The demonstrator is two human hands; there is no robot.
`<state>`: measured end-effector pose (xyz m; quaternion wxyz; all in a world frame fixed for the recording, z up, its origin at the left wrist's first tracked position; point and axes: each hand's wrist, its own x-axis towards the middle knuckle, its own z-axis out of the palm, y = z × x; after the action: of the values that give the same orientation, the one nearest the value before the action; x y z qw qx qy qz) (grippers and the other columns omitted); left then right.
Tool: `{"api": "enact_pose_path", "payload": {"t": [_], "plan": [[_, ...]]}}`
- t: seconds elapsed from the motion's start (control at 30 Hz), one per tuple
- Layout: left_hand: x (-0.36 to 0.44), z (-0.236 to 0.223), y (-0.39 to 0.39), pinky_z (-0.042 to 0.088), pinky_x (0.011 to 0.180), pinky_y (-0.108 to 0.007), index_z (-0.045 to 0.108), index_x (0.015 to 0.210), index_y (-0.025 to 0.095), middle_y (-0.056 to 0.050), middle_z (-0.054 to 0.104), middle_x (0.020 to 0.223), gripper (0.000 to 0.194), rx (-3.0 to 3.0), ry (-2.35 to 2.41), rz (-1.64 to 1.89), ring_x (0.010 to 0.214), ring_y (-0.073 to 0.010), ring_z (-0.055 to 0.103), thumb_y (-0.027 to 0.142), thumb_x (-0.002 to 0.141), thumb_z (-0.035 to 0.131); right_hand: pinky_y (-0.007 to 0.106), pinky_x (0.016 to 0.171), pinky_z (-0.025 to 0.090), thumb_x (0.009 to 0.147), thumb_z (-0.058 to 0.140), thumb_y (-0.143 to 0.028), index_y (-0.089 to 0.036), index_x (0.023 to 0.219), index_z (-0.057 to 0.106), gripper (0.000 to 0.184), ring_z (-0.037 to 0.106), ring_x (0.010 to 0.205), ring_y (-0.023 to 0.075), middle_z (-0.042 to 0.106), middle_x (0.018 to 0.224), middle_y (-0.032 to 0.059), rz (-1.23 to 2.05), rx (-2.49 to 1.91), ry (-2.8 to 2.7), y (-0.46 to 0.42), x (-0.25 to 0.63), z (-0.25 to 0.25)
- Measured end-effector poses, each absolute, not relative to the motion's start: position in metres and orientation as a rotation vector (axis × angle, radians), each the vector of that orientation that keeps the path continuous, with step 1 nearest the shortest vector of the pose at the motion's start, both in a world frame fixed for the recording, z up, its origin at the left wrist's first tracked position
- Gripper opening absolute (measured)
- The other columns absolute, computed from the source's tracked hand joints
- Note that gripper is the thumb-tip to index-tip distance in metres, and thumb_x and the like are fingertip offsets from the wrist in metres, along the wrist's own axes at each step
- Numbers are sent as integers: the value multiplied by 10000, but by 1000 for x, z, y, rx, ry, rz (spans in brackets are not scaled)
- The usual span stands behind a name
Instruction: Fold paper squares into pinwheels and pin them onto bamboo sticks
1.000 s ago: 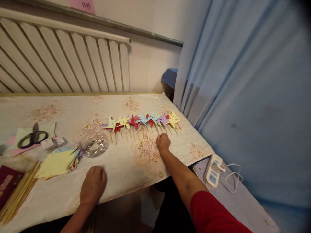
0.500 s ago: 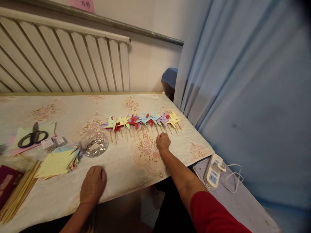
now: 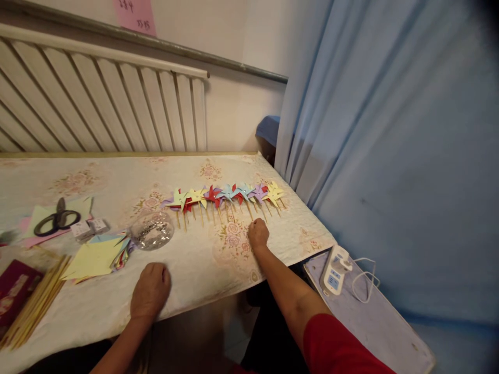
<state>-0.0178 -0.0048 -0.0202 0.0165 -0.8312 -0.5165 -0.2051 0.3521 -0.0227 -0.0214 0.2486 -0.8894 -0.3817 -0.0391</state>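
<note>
Red sleeve, one: on the right arm, nearest at the right.
Bench, one: flowered cover, carrying the items below unless noted.
Left hand: fingers folded into a loose fist, at the near edge of the bench.
Sticks, a bundle: lying slantwise at the left, loosely aligned.
Box, one: burgundy, just beside the sticks.
Power strip, one: white, cord trailing, on a lilac surface off the bench's right edge.
Paper squares, a stack: yellow uppermost, other colours fanned at the right side.
Dish, one: clear, round, just beyond the squares; small shiny pieces inside.
Right hand: also folded into a fist, well apart from the left, close to the pinwheels' stick ends; contact, and whether either hand encloses anything, cannot be told.
Small boxes, two: between squares and scissors.
Scissors, one pair: black-handled, lying on loose sheets, pale green and pink.
Pinwheels, a row: yellow, red, light blue, purple, overlapping, right of centre on the bench, sticks towards the person.
Curtain: blue, at the right.
Radiator: cream, behind the bench.
Pipe: grey, above it.
Note, one: pink, handwritten.
</note>
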Motion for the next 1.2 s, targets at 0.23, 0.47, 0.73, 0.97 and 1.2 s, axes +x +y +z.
{"api": "enact_pose_path", "payload": {"t": [0.23,0.47,0.73,0.97,1.2], "plan": [[-18,-22,-4,431,812,-368,496,776,221,-85,550,848,200,-2562,-1593,-634,873,-247,551,251,930,372,261,714,366,959,425,-180,-183,926,618,196,597,854,170,659,937,60,-118,-2381,-1150,-43,340,-29],[-16,-20,-5,437,806,-367,512,769,213,-97,565,859,213,-2537,-1611,-603,876,-247,552,239,926,371,256,741,368,965,457,-205,-182,906,631,185,583,868,163,655,949,57,-135,-2345,-1300,-63,329,-31],[-14,-15,-9,437,797,-355,552,791,193,-101,565,879,225,-2519,-1657,-579,881,-238,562,242,928,380,258,758,371,964,463,-186,-181,909,618,165,571,886,166,648,957,61,-171,-2327,-1434,-79,316,-31],[-13,-16,-7,431,815,-352,557,819,186,-112,577,908,250,-2499,-1652,-482,903,-245,559,243,946,350,267,726,364,935,516,-180,-186,909,604,93,555,863,170,631,953,54,-210,-2319,-1448,-81,313,-30],[-14,-19,-5,432,797,-346,553,816,193,-101,574,902,256,-2491,-1652,-480,902,-241,567,264,954,350,274,710,358,918,534,-173,-188,895,599,70,546,843,175,619,921,48,-240,-2301,-1452,-80,314,-31]]}}
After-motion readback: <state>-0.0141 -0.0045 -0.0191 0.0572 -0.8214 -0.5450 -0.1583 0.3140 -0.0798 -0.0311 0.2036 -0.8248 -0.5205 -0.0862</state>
